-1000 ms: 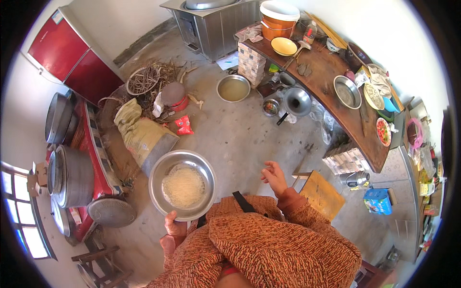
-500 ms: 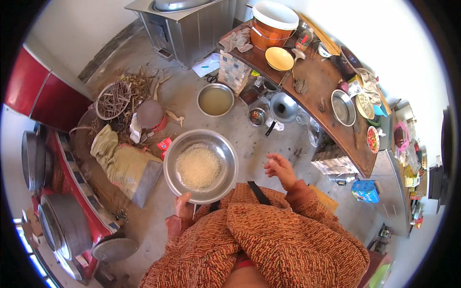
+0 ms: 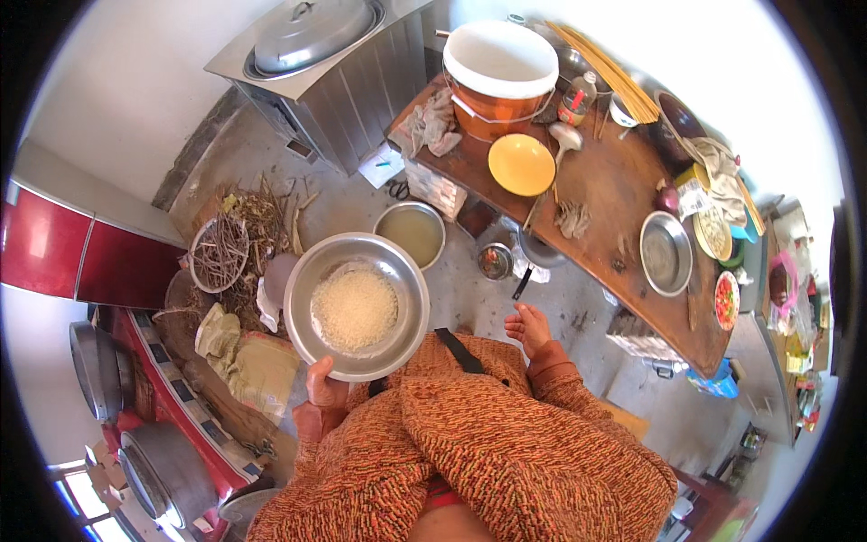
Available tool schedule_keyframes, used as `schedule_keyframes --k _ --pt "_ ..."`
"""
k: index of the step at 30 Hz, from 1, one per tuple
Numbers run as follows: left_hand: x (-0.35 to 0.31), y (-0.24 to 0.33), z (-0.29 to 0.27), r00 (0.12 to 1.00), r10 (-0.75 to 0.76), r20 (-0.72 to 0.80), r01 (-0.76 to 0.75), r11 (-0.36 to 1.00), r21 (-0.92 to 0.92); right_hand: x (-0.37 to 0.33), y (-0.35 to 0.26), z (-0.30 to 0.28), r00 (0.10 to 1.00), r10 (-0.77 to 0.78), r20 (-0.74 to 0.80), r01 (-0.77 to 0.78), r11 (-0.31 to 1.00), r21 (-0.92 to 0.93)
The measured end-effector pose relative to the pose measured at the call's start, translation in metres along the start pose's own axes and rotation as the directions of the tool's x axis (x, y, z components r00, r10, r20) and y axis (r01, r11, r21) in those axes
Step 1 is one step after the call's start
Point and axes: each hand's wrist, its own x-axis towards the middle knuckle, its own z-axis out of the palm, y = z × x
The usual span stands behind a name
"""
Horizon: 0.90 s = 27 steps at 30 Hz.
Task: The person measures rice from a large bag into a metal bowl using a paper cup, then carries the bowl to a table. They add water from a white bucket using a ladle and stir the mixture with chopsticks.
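Note:
A wide steel bowl (image 3: 411, 294) is gripped at its near left rim by my left hand (image 3: 323, 384), whose thumb shows outside the rim. White rice (image 3: 354, 307) lies in a mound at the bottom of the bowl. The bowl is held up in front of my body, nearly level. To the right of it, my right hand (image 3: 530, 328) hangs free by my sleeve with its fingers loosely bent and apart. Nothing is visible in it. On the floor beyond the bowl stands a metal basin (image 3: 438, 228) of cloudy liquid, partly covered by the bowl's far edge in view.
A brown wooden table (image 3: 601, 185) at the right bears an orange bucket (image 3: 492, 113), a yellow bowl (image 3: 522, 164) and a metal basin (image 3: 666, 255). A small metal pot (image 3: 494, 261) sits on the floor. Left are a basket of sticks (image 3: 219, 253) and a sack (image 3: 262, 369).
The view has shifted, bringing the table and stove nearer. The bowl of rice has moved a little left and up in view, still in my left hand. My right hand's fingers have relaxed downward.

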Motion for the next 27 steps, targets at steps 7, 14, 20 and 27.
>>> schedule_keyframes --k 7,14,20,27 --pt "0.065 0.013 0.025 0.996 0.04 -0.08 -0.041 0.999 -0.009 0.103 -0.059 0.018 0.993 -0.046 -0.107 0.052 0.997 0.053" --pt "0.166 0.024 0.025 0.999 -0.037 -0.02 0.037 0.999 0.014 0.16 -0.103 0.039 0.96 -0.133 -0.245 0.181 0.966 0.186" --pt "0.241 0.055 0.041 0.978 -0.127 0.163 0.119 0.991 0.062 0.174 -0.129 0.047 0.946 -0.076 -0.314 0.161 0.953 0.256" --pt "0.271 0.076 0.054 0.973 -0.208 0.102 0.188 0.967 0.174 0.213 -0.131 0.058 0.946 -0.101 -0.308 0.194 0.937 0.291"
